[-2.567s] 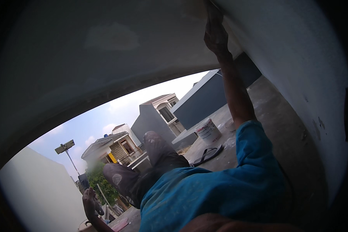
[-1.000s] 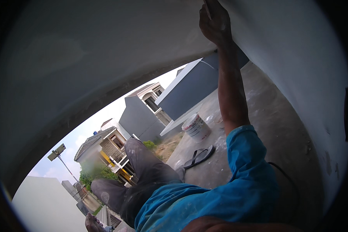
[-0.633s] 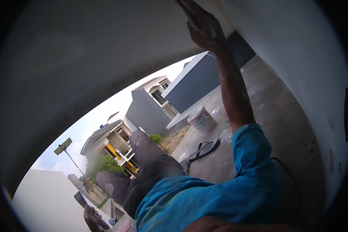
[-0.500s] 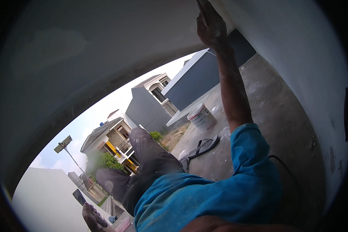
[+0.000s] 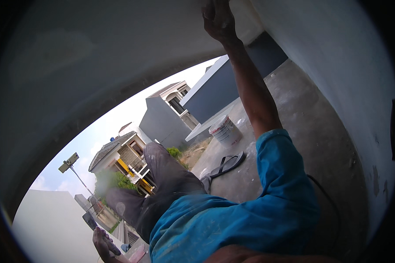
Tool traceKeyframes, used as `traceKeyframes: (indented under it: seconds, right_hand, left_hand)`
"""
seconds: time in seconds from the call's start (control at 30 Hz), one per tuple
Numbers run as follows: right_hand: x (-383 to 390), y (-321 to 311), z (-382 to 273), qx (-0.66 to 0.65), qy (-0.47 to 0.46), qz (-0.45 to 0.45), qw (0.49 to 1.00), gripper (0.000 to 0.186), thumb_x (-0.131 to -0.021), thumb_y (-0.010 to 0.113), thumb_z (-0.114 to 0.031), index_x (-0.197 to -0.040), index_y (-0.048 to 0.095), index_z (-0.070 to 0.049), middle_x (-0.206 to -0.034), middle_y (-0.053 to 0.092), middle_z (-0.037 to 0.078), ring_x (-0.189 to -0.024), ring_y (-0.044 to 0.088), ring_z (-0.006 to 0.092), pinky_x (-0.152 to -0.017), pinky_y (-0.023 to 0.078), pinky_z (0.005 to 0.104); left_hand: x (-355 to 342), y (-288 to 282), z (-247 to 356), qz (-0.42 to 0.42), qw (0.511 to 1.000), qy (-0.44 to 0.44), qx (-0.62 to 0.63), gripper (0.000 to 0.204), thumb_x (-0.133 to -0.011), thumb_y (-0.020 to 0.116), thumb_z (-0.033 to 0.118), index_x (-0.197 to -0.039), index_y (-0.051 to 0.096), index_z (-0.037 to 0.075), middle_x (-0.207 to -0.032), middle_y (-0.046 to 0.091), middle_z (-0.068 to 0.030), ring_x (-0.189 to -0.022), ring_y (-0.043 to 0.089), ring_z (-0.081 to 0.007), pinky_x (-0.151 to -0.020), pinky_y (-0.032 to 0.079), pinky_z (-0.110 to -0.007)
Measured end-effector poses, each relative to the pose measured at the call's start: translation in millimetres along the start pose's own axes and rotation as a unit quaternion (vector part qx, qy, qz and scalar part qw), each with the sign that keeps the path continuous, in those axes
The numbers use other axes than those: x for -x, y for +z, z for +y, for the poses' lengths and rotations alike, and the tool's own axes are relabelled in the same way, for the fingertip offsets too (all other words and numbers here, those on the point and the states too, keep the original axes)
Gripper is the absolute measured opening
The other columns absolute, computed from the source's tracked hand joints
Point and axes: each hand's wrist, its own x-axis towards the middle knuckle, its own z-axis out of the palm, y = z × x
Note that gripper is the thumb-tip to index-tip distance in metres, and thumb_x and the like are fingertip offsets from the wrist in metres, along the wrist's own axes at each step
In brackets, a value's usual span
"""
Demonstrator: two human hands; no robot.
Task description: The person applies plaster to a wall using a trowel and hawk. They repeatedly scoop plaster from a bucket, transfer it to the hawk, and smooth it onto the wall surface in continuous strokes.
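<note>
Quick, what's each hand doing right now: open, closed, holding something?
Left hand: closed, holding a dark flat-bladed tool.
Right hand: cut off by the picture's top edge; grip and anything held cannot be told.

Pale wall [image 5: 333,61] right; grey floor [image 5: 303,118], white-spotted; houses [image 5: 162,120] beyond, bright sky [image 5: 92,142].

open room left of your right hand [image 5: 218,22], ceiling [image 5: 131,52] above you, wall [image 5: 333,83] blocking the right, bucket [image 5: 226,133] and sandal [image 5: 230,165] obstructing the floor [image 5: 307,144]
</note>
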Motion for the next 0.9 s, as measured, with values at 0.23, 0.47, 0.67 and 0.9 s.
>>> traceKeyframes:
  seconds: [0.23, 0.47, 0.67, 0.9]
  right_hand:
    - [57.7, -18.7, -13.1, -0.313, 0.484, 0.063, 0.815, 0.061, -0.091, 0.048, -0.01, -0.149, 0.032, 0.0, -0.134, 0.053, 0.014, -0.119, 0.057, 0.0205, -0.1, 0.047, 0.0313]
    - [66.5, -0.3, 75.0, -0.137, 0.525, 0.056, 0.838, 0.064, -0.101, 0.05, -0.035, -0.151, 0.03, -0.001, -0.148, 0.042, 0.019, -0.136, 0.041, 0.0305, -0.113, 0.035, 0.039]
    - [67.7, 9.3, 89.1, -0.081, 0.492, -0.018, 0.867, 0.06, -0.102, 0.044, -0.036, -0.149, 0.033, 0.0, -0.139, 0.049, 0.021, -0.125, 0.046, 0.0297, -0.104, 0.039, 0.039]
    - [-11.7, -16.6, -14.5, -0.315, 0.552, 0.037, 0.771, 0.058, -0.101, 0.041, -0.029, -0.15, 0.032, 0.001, -0.126, 0.057, 0.02, -0.089, 0.065, 0.0272, -0.074, 0.057, 0.0372]
  left_hand:
    - [4.1, -4.4, -15.9, -0.009, 0.999, -0.025, 0.027, 0.029, -0.102, 0.055, 0.037, -0.087, 0.052, 0.012, -0.073, 0.048, 0.0013, -0.055, 0.047, -0.0081, -0.046, 0.041, -0.024]
    - [6.2, 8.9, -2.7, 0.019, 0.999, -0.017, 0.029, 0.031, -0.102, 0.055, 0.038, -0.085, 0.051, 0.012, -0.067, 0.046, 0.002, -0.053, 0.045, -0.0079, -0.045, 0.039, -0.024]
    - [-1.7, 5.8, -6.1, 0.0, 0.999, -0.032, 0.013, 0.032, -0.102, 0.056, 0.04, -0.085, 0.051, 0.013, -0.066, 0.045, 0.002, -0.051, 0.044, -0.008, -0.043, 0.038, -0.023]
    - [12.0, 16.5, 2.3, 0.029, 0.999, -0.032, 0.011, 0.032, -0.102, 0.055, 0.04, -0.085, 0.052, 0.012, -0.064, 0.045, 0.0015, -0.05, 0.044, -0.0089, -0.043, 0.038, -0.024]
